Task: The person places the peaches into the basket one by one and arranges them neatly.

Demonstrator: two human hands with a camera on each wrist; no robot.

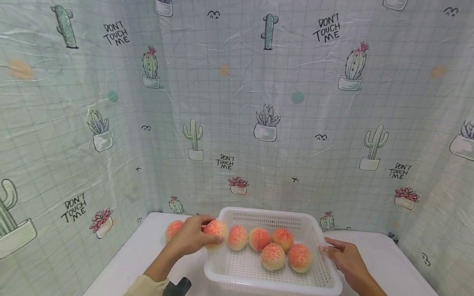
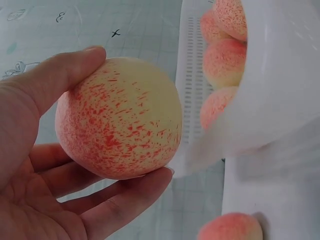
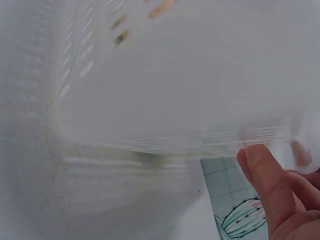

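Observation:
My left hand (image 1: 192, 236) grips a pink-speckled peach (image 1: 215, 228) (image 2: 120, 117) just above the left rim of the white slotted basket (image 1: 266, 213); thumb and fingers (image 2: 125, 197) curl round it. Several more peaches (image 1: 274, 246) lie inside the basket. One peach (image 1: 173, 228) (image 2: 230, 228) sits on the table left of the basket. My right hand (image 1: 342, 255) rests against the basket's right wall (image 3: 165, 75), its fingers (image 3: 265, 175) touching the rim.
The white table (image 1: 126, 263) is walled by a cactus-print sheet (image 1: 259, 102) behind and on both sides. A dark object (image 1: 179, 285) shows near my left sleeve at the table's front.

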